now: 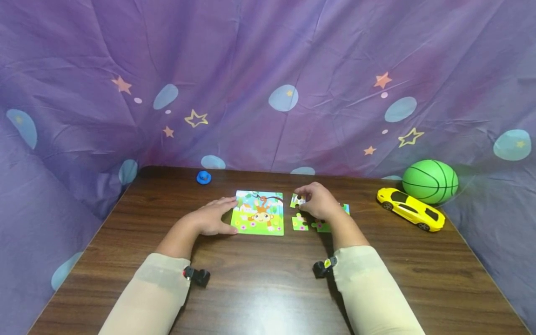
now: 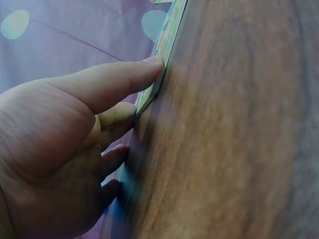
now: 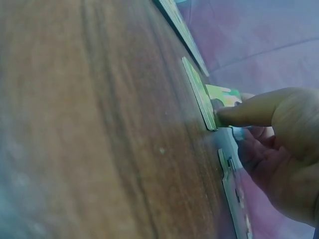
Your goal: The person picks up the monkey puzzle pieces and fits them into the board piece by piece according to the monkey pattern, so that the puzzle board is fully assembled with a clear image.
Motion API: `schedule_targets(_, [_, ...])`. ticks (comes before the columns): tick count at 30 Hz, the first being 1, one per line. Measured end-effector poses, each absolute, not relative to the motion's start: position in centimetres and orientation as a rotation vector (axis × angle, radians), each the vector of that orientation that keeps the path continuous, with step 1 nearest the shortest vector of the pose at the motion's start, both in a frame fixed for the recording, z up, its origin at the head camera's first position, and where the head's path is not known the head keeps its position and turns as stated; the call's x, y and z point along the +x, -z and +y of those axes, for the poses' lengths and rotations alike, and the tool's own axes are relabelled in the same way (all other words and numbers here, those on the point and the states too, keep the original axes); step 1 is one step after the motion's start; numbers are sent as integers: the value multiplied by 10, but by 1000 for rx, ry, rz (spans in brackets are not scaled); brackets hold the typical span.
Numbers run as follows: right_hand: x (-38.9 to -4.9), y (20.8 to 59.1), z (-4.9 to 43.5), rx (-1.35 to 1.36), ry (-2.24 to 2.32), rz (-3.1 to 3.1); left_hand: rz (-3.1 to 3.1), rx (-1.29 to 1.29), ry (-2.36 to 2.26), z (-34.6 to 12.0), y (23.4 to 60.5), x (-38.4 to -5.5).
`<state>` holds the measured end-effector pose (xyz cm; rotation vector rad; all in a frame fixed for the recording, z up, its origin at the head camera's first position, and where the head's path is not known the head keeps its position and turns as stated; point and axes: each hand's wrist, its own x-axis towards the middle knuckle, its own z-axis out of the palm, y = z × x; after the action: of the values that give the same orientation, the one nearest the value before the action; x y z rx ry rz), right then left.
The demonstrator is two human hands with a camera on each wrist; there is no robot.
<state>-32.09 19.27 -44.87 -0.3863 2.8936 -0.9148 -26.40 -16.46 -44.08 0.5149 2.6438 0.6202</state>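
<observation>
Puzzle pieces (image 1: pixel 322 227), seen from here, partly hidden by the right hand (image 1: pixel 319 203); both sleeves (image 1: pixel 144 295) cut off below.

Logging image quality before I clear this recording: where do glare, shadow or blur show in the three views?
Head view: whitish glare on the tabletop near the bottom edge, dark shadow along the right sleeve, the monkey puzzle still readable; left wrist view: wood grain soft, the left hand's lower fingers darker than its thumb; right wrist view: grain soft too, pale bluish haze at lower left.

Glossy wood-grain table (image 1: pixel 259 270); creased cloth (image 1: pixel 234 60)
</observation>
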Motion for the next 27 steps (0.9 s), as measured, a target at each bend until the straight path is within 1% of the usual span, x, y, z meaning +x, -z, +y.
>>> schedule_targets(6, [-320, 446, 191, -335, 945, 2869, 2642, 503, -614, -165, 441, -264])
schedule_targets(11, [-317, 439, 182, -387, 1070, 2829, 2635, 501, -620, -165, 440, -263])
schedule_targets(19, [-304, 427, 140, -582, 1201, 2696, 2643, 515, -613, -166, 440, -265])
schedule_targets(27, [-302, 430, 102, -626, 1194, 2655, 2637, 511, -611, -164, 441, -265])
